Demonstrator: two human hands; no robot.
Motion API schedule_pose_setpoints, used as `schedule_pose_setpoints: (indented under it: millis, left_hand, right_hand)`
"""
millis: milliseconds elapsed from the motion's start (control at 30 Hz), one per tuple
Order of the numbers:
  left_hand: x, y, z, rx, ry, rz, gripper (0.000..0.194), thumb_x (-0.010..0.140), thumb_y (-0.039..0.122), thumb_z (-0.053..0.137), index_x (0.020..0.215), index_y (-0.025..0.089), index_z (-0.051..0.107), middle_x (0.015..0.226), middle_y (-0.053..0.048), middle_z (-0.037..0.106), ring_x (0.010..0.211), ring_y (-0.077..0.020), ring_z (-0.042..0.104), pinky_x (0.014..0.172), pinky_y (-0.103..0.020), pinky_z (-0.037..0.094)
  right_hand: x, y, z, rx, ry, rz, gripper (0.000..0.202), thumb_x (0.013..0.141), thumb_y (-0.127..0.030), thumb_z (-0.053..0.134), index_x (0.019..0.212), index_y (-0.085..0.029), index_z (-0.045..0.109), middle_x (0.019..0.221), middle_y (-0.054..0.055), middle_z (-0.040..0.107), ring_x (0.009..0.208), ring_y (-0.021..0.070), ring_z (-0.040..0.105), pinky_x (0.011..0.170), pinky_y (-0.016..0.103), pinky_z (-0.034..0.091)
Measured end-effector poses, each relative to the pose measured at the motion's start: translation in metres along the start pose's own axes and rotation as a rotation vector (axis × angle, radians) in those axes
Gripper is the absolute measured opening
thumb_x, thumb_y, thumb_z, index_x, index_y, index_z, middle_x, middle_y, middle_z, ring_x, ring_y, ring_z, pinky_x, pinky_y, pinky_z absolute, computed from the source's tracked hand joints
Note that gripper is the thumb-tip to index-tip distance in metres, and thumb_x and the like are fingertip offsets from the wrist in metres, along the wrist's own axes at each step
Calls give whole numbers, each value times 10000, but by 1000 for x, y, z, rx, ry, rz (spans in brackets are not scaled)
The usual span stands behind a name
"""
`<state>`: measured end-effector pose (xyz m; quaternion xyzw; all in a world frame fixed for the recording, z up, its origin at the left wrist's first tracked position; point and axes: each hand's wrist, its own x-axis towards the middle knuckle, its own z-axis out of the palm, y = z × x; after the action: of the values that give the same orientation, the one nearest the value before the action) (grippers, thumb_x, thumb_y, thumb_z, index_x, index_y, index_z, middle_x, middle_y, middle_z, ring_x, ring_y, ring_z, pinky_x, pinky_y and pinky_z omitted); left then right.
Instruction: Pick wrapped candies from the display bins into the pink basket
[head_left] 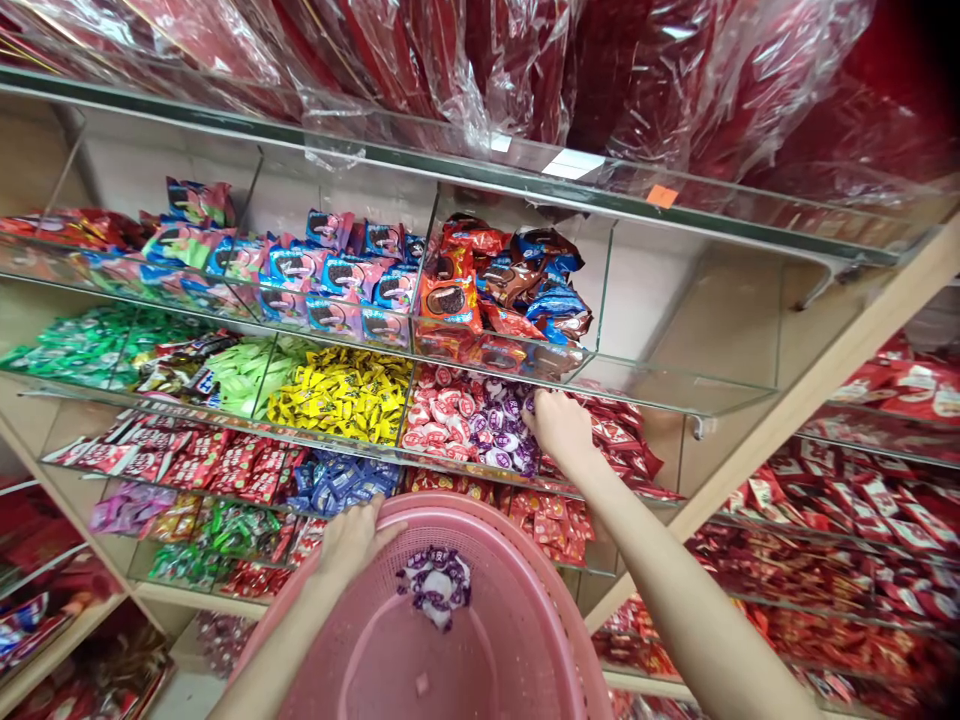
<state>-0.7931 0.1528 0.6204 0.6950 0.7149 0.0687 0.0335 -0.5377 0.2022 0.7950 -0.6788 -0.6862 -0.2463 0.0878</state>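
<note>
The left hand [356, 540] grips the rim of a round pink plastic basket [525, 625], its thumb side over the inner wall. Purple-and-white wrapped candies [437, 588] lie together inside, against the far wall. The right hand [559, 430] is in a shelf bin, its fingers curled at a pile of purple-and-white twist-wrapped candies [504, 425]; whether any is grasped cannot be told.

Access: a clear glass shelf [652, 388] sits directly above the right hand. Red-and-white round-wrapped candies [441, 415] adjoin the pile on the left, red wrapped packets [619, 435] on the right. Beyond a glass divider lie yellow wrapped candies [341, 395]. Blue wrapped candies [341, 482] lie one tier lower, near the left hand. The basket partly hides the lower tiers. The shelf above holds orange, brown and blue cookie packets [502, 285].
</note>
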Motion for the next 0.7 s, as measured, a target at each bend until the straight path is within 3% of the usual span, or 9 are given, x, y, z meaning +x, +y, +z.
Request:
schedule_pose_setpoints:
  millis: [400,567,700]
  left_hand:
    - [0,2,-2,12,12,1,610,794,626,269,1138,171,486,927,-144,645,892,-289,611,713,-356,455]
    - [0,3,-3,24,4,0,608,793,627,269,1138,175,487,917,-145,646,871,-286,617,694,-356,459]
    - [0,2,-1,12,15,2,604,786,630,293,1147,184,480,930,-137,645,873,-291,616,701,-370,462]
  right_hand:
    - [-16,4,2,98,38,43,342,853,-393,405,1044,-126,500,806,123,652,761,259,634,598,290,404]
    - [-48,5,-6,233,115,62,358,834,-439,425,1056,-168,502,664,58,645,645,230,628,525,253,344]
    - [-85,-5,-2,455,71,-114,337,834,-420,433,1078,-195,492,550,-21,601,504,162,586,483,216,316]
